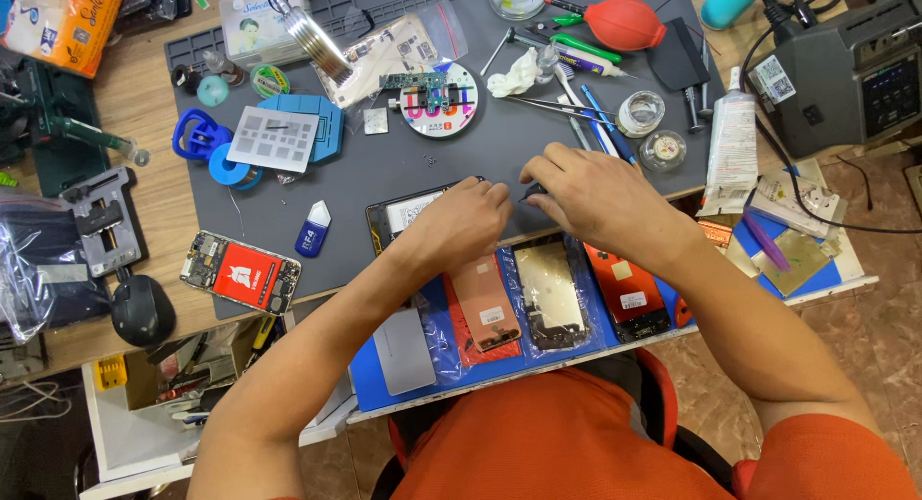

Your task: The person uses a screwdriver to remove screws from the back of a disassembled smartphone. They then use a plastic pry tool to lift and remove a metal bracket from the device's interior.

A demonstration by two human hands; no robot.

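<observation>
At the far left of the bench point(154, 125) a grey clamp jig point(104, 219) and a stripped red-backed phone point(240, 271) lie off to the side of the grey work mat point(403, 164), apparently parked out of the way; the opened phone point(403, 212) lies at the mat's near edge, close to the body, probably so both hands can bear on it. The left hand point(459, 223) rests curled on top of that phone, its grip half-clenched and pressing it flat rather than lifting; the right hand point(588, 195) meets it just beside, fingertips pinched on a small dark piece point(534, 190) that I cannot identify; tweezers point(547, 104) and a red blower bulb point(624, 24) lie within reach beyond.
</observation>
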